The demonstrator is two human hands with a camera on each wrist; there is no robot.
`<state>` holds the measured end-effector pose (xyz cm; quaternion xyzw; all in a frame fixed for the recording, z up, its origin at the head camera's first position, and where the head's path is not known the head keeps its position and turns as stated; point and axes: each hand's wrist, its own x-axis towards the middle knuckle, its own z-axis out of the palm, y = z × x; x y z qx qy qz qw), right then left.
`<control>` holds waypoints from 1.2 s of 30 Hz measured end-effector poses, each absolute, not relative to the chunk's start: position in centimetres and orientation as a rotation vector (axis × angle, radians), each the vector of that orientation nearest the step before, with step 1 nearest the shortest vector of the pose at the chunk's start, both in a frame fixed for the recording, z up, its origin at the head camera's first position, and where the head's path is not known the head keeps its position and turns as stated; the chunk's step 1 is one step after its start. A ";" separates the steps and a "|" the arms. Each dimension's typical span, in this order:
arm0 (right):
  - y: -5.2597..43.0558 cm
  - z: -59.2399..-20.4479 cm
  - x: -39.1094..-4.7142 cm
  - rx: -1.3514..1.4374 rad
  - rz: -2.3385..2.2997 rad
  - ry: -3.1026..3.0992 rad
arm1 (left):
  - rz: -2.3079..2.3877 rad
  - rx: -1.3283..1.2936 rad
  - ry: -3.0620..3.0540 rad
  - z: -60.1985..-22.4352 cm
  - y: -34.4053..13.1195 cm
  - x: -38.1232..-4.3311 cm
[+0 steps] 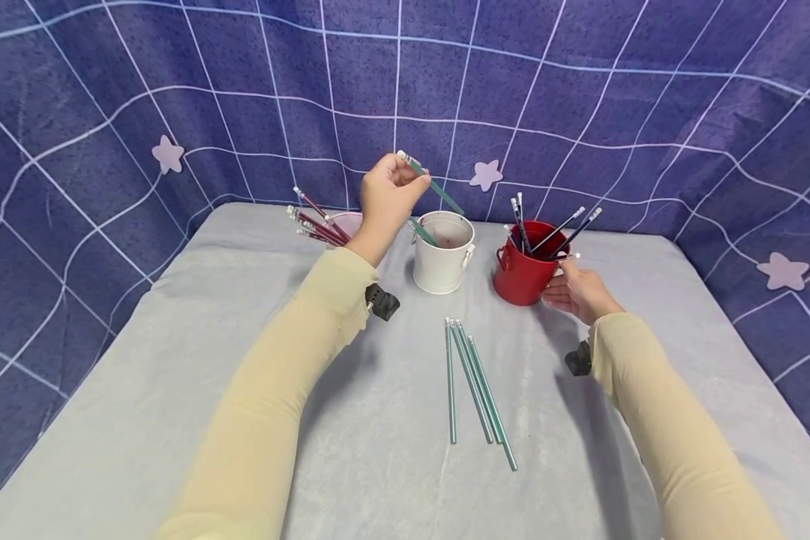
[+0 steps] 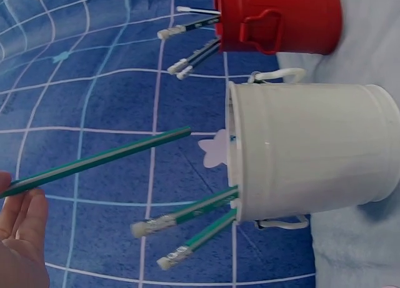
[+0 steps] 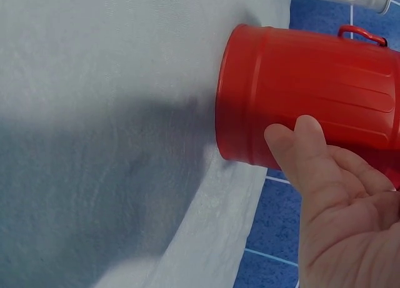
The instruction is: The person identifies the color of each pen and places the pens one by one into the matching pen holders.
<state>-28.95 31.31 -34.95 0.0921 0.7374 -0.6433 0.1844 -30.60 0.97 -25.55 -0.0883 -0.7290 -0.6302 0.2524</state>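
Observation:
My left hand (image 1: 386,199) pinches a green pencil (image 1: 445,196) near its white eraser end, above the white bucket (image 1: 439,266). The pencil's other end points down toward the bucket's rim. Two more green pencils (image 2: 187,212) stand in that bucket with erasers outward, as the left wrist view shows. My right hand (image 1: 586,292) is at the right side of the red bucket (image 1: 517,285), its extended fingers (image 3: 306,147) touching the wall. Several dark pencils (image 1: 526,232) lean inside the red bucket, erasers up.
Several green pencils (image 1: 475,382) lie on the grey cloth-covered table (image 1: 391,465) in front of the buckets. Left of the white bucket, dark red pencils (image 1: 317,229) stick out of a container (image 1: 348,220) mostly hidden by my left arm. A blue gridded curtain (image 1: 405,90) hangs behind.

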 end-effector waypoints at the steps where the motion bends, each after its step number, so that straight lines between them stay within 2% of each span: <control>1: 31.4 -35.0 -29.0 0.266 -1.817 2.076 | -1.710 -0.235 -1.999 -25.6 1.0 -30.7; 9: 31.5 -35.1 -29.0 0.232 -1.844 2.053 | -1.660 -0.198 -2.158 -26.9 1.3 -31.2; 25: 31.5 -35.0 -29.0 0.224 -1.815 2.082 | -1.591 -0.299 -2.436 -29.1 0.5 -31.6; 36: 31.5 -35.1 -29.0 0.223 -1.817 2.080 | -1.481 -0.370 -2.559 -29.3 0.4 -31.3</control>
